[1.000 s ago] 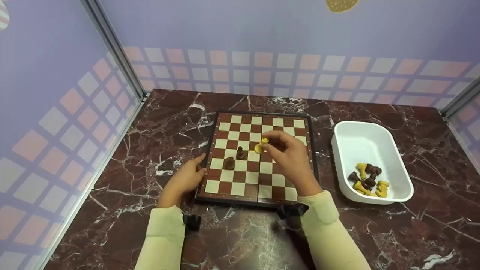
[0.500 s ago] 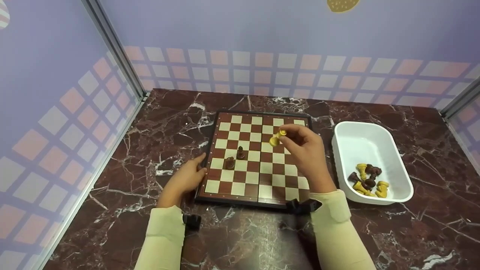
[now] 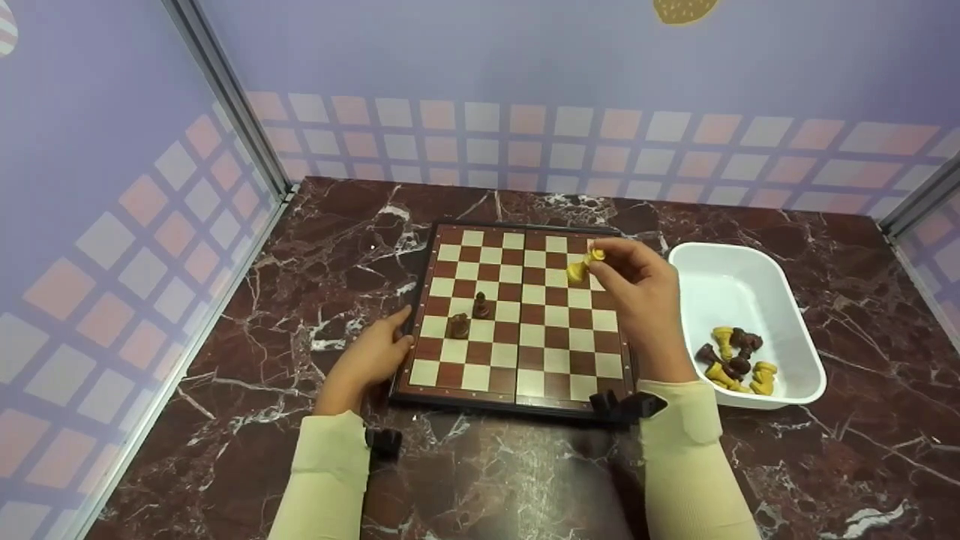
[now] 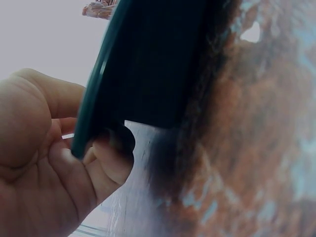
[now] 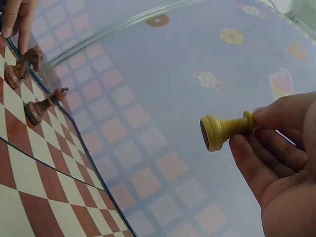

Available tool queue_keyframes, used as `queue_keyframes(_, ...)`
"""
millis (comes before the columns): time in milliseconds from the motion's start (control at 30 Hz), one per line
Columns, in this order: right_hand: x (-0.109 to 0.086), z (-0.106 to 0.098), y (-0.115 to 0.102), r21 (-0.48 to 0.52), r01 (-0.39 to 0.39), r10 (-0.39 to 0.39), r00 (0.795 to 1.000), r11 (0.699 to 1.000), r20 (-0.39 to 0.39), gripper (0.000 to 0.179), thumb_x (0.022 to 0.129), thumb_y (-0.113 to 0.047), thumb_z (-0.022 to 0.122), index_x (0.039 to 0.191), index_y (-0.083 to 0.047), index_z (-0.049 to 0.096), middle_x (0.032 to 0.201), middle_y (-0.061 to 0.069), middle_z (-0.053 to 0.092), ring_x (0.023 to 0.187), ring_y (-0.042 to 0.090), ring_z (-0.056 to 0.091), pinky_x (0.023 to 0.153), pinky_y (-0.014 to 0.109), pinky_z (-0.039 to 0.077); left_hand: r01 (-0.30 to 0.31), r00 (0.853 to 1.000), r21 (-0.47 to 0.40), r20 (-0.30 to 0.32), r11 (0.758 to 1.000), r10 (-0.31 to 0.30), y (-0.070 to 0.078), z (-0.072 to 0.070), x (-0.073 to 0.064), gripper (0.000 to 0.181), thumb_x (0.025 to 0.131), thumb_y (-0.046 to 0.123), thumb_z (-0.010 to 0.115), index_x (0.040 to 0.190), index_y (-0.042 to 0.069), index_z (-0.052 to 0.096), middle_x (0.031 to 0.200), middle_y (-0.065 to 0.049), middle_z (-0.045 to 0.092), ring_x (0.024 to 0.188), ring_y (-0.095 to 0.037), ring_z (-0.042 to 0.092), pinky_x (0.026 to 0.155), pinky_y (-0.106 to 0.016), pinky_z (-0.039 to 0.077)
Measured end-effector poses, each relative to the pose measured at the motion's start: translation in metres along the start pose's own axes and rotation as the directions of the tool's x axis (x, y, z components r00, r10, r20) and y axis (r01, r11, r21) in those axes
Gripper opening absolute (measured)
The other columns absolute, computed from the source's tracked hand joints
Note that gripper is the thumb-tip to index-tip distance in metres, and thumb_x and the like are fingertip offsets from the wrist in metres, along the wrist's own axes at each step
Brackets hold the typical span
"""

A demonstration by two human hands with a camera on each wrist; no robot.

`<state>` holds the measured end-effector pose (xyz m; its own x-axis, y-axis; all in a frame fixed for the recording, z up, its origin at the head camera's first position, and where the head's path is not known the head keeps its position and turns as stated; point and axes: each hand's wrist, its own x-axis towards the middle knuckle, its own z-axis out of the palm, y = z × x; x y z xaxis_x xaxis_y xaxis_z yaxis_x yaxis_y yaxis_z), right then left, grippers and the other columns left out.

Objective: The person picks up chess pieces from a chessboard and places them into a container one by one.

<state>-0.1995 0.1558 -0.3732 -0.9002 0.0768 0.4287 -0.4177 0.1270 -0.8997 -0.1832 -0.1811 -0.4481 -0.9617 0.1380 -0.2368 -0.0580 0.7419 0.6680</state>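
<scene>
A yellow chess piece (image 5: 219, 131) is pinched near its head by the fingertips of my right hand (image 3: 643, 300). It hangs tilted over the right half of the chessboard (image 3: 544, 360), its base pointing left and off the squares. My left hand (image 3: 373, 358) grips the board's left edge; the left wrist view shows fingers curled at the dark rim (image 4: 106, 74). Two dark brown pieces stand upright on the board's left half: a knight (image 3: 459, 326) and a slimmer piece with a small pointed top (image 5: 44, 106).
To the right of the board, a white tray (image 3: 780, 292) holds several yellow and dark brown chess pieces, lying jumbled at its near end. Everything rests on a dark red marbled tabletop (image 3: 480, 480). Patterned walls (image 3: 480, 67) rise at the back and sides.
My right hand has moved right with the yellow piece, from near the board's middle toward its right side. My left hand and the two brown pieces have stayed in place.
</scene>
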Motion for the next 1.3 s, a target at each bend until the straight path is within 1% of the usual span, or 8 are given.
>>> queue_keyframes(200,0.001,-0.008,-0.001,0.069,-0.013,0.018,0.998,0.998,-0.066,0.024,0.079,-0.003,0.067,0.102,0.003,0.065,0.089,0.006,0.065,0.075,0.013,0.061,0.063,0.019,0.049,-0.012,1.000,0.009,-0.003,1.000,0.012,0.000,0.000,0.001,0.055,0.094,0.018,0.044,0.145,0.015,0.024,0.064,-0.001,0.047,0.047,-0.012,0.041,0.047,-0.027,0.038)
queue_keyframes(267,0.001,-0.011,-0.002,0.124,-0.035,0.045,0.996,0.992,-0.076,0.025,0.079,-0.003,0.067,0.103,0.004,0.065,0.091,0.008,0.065,0.075,0.015,0.061,0.063,0.020,0.049,-0.009,1.000,0.014,-0.005,1.000,0.009,0.000,0.000,0.001,0.055,0.094,0.018,0.044,0.145,0.015,0.024,0.064,-0.001,0.047,0.048,-0.012,0.041,0.047,-0.027,0.038)
queue_keyframes(433,0.003,-0.019,-0.002,0.205,-0.046,0.069,0.992,0.978,-0.108,0.026,0.077,0.000,0.068,0.102,0.006,0.064,0.092,0.010,0.066,0.077,0.016,0.062,0.066,0.022,0.051,-0.001,1.000,0.015,-0.002,1.000,0.001,0.000,-0.001,0.001,0.055,0.094,0.019,0.045,0.145,0.015,0.025,0.066,-0.001,0.047,0.049,-0.012,0.041,0.047,-0.026,0.038)
queue_keyframes(667,0.006,-0.033,0.000,0.194,-0.004,0.039,0.984,0.981,-0.172,0.024,0.076,0.004,0.068,0.099,0.005,0.065,0.087,0.005,0.068,0.072,0.012,0.060,0.059,0.019,0.049,-0.006,1.000,0.009,0.001,1.000,0.006,0.001,-0.001,0.001,0.055,0.094,0.019,0.044,0.145,0.015,0.024,0.064,0.000,0.046,0.048,-0.011,0.039,0.047,-0.026,0.038)
queue_keyframes(867,0.007,-0.045,0.001,0.261,0.019,0.040,0.975,0.965,-0.219,0.025,0.075,0.009,0.066,0.100,0.011,0.063,0.090,0.008,0.068,0.077,0.015,0.063,0.065,0.020,0.052,-0.010,1.000,0.013,0.013,1.000,0.010,-0.001,0.000,0.002,0.055,0.095,0.019,0.044,0.145,0.015,0.023,0.063,0.000,0.046,0.047,-0.012,0.039,0.047,-0.027,0.037)
queue_keyframes(967,0.007,-0.050,0.001,0.276,0.030,0.042,0.967,0.961,-0.252,0.024,0.074,0.010,0.066,0.098,0.010,0.064,0.089,0.009,0.068,0.079,0.015,0.064,0.069,0.020,0.052,-0.008,1.000,0.011,0.020,1.000,0.008,-0.001,0.000,0.003,0.055,0.095,0.019,0.045,0.146,0.015,0.023,0.062,0.000,0.046,0.047,-0.011,0.039,0.046,-0.027,0.037)
queue_keyframes(1100,0.008,-0.056,0.001,0.303,0.037,0.056,0.954,0.952,-0.293,0.023,0.073,0.011,0.067,0.096,0.009,0.065,0.088,0.011,0.067,0.079,0.017,0.064,0.071,0.021,0.052,-0.008,1.000,0.014,0.006,1.000,0.008,0.000,0.000,0.003,0.055,0.095,0.019,0.045,0.145,0.015,0.023,0.062,0.000,0.046,0.046,-0.011,0.039,0.046,-0.026,0.037)
queue_keyframes(1300,0.009,-0.066,0.004,0.284,0.046,0.057,0.938,0.958,-0.343,0.024,0.071,0.011,0.068,0.095,0.009,0.065,0.087,0.011,0.067,0.076,0.016,0.064,0.071,0.020,0.051,-0.024,1.000,0.017,-0.007,1.000,0.024,0.000,0.000,0.003,0.055,0.094,0.017,0.044,0.145,0.011,0.024,0.067,0.000,0.047,0.049,-0.010,0.039,0.047,-0.026,0.037)
